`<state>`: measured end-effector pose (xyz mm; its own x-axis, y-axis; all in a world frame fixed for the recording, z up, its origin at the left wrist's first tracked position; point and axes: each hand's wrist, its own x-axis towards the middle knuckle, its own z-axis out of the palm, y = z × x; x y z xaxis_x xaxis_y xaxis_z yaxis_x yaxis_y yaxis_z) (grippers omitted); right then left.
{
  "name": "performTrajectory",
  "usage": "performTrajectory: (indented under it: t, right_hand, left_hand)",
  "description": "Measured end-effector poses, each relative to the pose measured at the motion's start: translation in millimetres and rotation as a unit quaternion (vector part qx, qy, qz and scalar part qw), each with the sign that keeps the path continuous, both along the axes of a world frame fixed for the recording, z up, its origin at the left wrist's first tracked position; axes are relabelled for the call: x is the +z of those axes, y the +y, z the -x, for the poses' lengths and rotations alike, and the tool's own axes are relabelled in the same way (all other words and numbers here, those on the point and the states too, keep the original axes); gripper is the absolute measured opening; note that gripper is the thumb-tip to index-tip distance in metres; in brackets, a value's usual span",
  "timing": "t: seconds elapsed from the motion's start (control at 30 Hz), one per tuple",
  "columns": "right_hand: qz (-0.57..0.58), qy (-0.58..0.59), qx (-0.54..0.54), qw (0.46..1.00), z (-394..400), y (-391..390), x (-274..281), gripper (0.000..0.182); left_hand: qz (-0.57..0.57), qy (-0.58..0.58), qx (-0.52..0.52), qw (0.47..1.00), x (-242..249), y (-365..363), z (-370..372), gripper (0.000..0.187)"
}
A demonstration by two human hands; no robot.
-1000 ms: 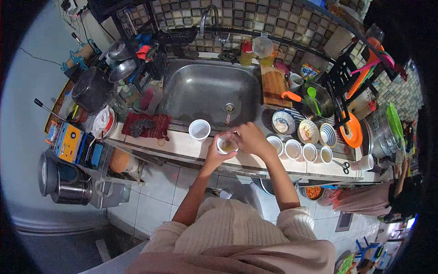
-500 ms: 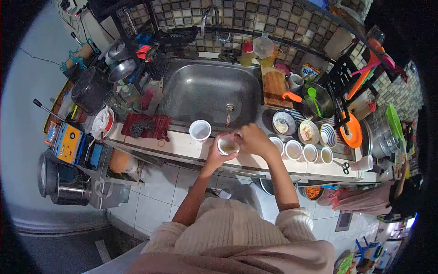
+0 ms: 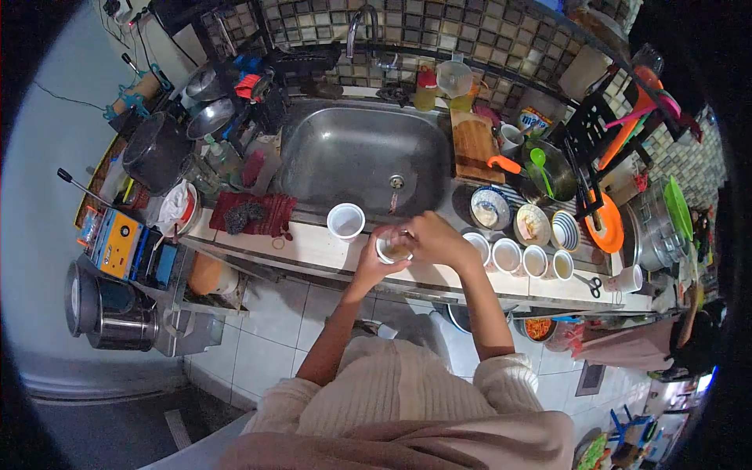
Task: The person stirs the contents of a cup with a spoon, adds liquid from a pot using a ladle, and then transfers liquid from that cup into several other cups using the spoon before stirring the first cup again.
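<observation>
My left hand [image 3: 374,262] is wrapped round a small cup [image 3: 393,249] with brownish liquid in it, held over the counter edge in front of the sink. Over the right side of that cup is my right hand [image 3: 435,238], its fingers drawn together; whatever they hold is too small to make out. Just left of my hands a white cup [image 3: 345,222] stands on the counter. To their right, several filled cups stand in a row, among them one cup [image 3: 506,254] with pale contents.
Behind the hands lies the steel sink [image 3: 364,157]. Bowls such as a blue-patterned bowl [image 3: 489,208], a pot [image 3: 548,176] and scissors [image 3: 593,286] are at the right. A red cloth [image 3: 266,215] lies left. A person [image 3: 634,345] is at the far right.
My right hand has shifted slightly over the held cup. The rest of the scene has moved only a little in view.
</observation>
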<state>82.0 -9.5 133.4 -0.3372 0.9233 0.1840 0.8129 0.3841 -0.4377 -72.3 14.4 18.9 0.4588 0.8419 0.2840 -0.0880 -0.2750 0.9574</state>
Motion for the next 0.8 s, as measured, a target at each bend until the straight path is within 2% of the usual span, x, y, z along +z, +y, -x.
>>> performTrajectory:
  t: [0.07,0.1,0.17,0.2,0.27,0.33,0.4,0.43,0.6,0.67,0.73,0.77,0.8]
  right_hand:
    - [0.069,-0.045,-0.056,0.995,0,-4,20,0.015]
    - [0.070,-0.044,-0.056,0.995,2,-5,20,0.015]
    - [-0.036,-0.003,-0.065,0.997,3,-6,19,0.014]
    - [-0.036,-0.003,-0.064,0.997,3,-5,16,0.014]
    - [0.042,0.037,0.032,0.998,1,-2,7,0.014]
    - [0.038,0.006,0.000,0.999,0,-12,11,0.013]
    - [0.033,-0.027,-0.034,0.999,-1,-26,23,0.012]
    - [0.011,-0.004,-0.047,0.999,-1,-34,34,0.012]
    - [-0.080,0.045,-0.075,0.993,-5,-66,55,0.013]
    - [-0.129,0.130,-0.078,0.980,-6,-77,58,0.014]
    - [-0.127,0.122,-0.084,0.981,-8,-79,56,0.014]
    - [-0.121,0.111,-0.094,0.982,-6,-78,58,0.013]
    - [-0.110,0.101,-0.103,0.983,-2,-84,57,0.013]
  left_hand:
    - [-0.005,0.006,-0.009,1.000,8,0,0,0.069]
    - [-0.026,0.003,-0.002,1.000,8,-1,-1,0.069]
    - [-0.047,-0.001,0.005,0.999,4,2,-2,0.070]
    - [-0.046,0.001,-0.003,0.999,0,4,-1,0.070]
    - [-0.044,0.004,-0.009,0.999,-8,7,0,0.069]
    - [0.006,-0.001,-0.018,1.000,-2,4,1,0.071]
    - [-0.026,0.013,-0.012,0.999,3,6,2,0.072]
    - [-0.058,0.027,-0.006,0.998,3,7,2,0.073]
    - [-0.051,0.028,-0.014,0.998,6,6,1,0.082]
    - [-0.049,0.030,-0.015,0.998,10,2,-1,0.085]
    - [-0.016,0.003,-0.006,1.000,9,1,-4,0.087]
    - [-0.045,-0.024,0.021,0.998,8,0,-8,0.085]
    - [-0.008,-0.014,0.027,1.000,10,-3,-8,0.084]
